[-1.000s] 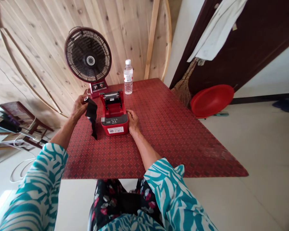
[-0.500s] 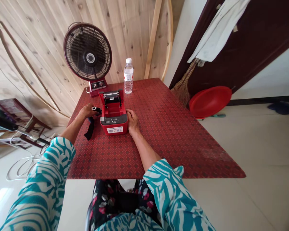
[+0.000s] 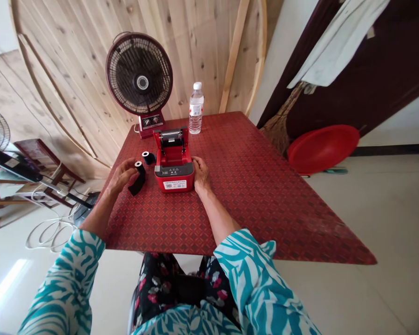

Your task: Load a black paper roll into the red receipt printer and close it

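A red and grey label printer (image 3: 174,184) stands on the table with its lid raised and its inner bay exposed. My right hand (image 3: 201,176) steadies the printer by its right side, fingers partly hidden along the wall. To the printer's left, a black ribbon roll (image 3: 140,168) with a white core trails a loose strip toward me. My left hand (image 3: 123,175) is beside this roll, fingers apart and their tips close to it; whether they touch cannot be made out. A second black roll (image 3: 147,157) lies just behind, close to the printer.
A dark red fan (image 3: 139,77) and a clear water bottle (image 3: 196,111) stand at the back of the patterned red table (image 3: 251,200). Right of the table are a straw broom (image 3: 279,123) and a red basin (image 3: 323,149). Cables (image 3: 52,232) lie on the floor at left.
My left hand has let go of the black roll, now resting behind, and has drawn back to the roll with the loose strip. My right hand stays on the printer. The view has shifted left.
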Tool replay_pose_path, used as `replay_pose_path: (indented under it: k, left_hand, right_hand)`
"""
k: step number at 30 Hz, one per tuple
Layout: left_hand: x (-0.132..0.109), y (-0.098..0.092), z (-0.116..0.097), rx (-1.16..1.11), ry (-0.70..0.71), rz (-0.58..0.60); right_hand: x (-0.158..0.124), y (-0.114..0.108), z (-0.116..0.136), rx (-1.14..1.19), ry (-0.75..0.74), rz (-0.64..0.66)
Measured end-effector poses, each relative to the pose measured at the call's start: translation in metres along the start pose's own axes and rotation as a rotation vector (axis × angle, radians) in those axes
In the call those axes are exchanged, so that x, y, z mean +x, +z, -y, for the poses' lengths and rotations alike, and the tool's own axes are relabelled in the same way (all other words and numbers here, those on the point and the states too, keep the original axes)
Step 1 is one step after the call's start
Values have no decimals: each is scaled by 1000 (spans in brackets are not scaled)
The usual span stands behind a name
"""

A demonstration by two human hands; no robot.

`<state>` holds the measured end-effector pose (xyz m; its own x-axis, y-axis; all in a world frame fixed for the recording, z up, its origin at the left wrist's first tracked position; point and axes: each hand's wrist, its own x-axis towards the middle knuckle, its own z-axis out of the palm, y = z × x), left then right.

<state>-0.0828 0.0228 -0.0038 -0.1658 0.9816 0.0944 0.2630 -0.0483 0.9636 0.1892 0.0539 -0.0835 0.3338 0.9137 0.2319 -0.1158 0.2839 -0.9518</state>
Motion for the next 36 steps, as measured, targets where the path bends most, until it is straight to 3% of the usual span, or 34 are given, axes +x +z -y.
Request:
replay_pose_path:
  k: [4,10,14,17,20,22,30,36]
  left_hand:
    - [-3,11,18,-4,-29,37]
    - [11,11,33,39,99,-63]
    - [18,13,17,-183,278,-79]
    - [17,28,-22,-119,463,83]
    - [16,51,-59,220,644,250]
    - [18,66,-74,447,693,348]
    - [43,102,-85,1066,594,575]
    - [63,120,-93,1212,437,829]
  right_hand:
    - [-1,0,0,-1,6,-3]
    - [0,1,4,-4,-3,-17]
    - [0,1,7,-7,-15,-11]
    - [0,1,7,-24,-21,-14]
    - [1,2,7,-36,-29,-12]
    - [2,2,7,-40,-31,-10]
    - [3,6,9,-82,-33,-13]
    - [2,5,13,-88,-24,19]
